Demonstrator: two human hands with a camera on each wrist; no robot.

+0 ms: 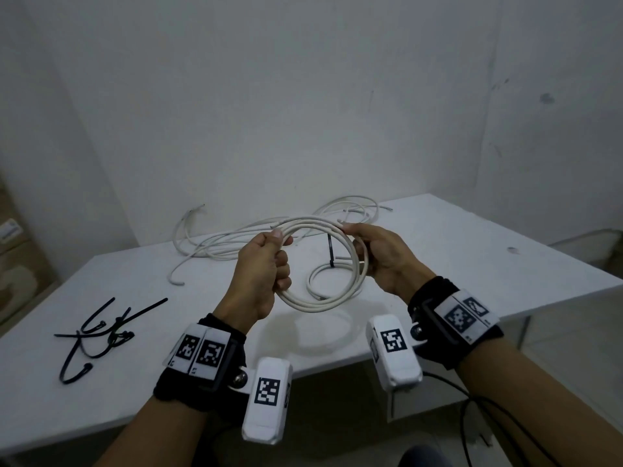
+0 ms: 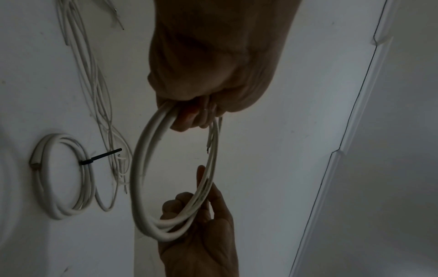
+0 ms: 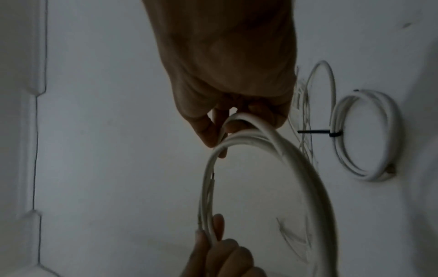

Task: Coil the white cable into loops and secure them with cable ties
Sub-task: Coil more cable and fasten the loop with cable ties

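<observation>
A white cable coil of several loops hangs in the air above the white table, held between both hands. My left hand grips its left side in a fist, thumb on top. My right hand holds the right side, fingers curled round the loops. A cut cable end sticks out along the coil. Black cable ties lie in a loose pile at the table's front left, away from both hands.
A smaller white coil bound by a black tie lies on the table under the held coil. Loose white cables sprawl across the far side near the wall. Cardboard boxes stand at the left.
</observation>
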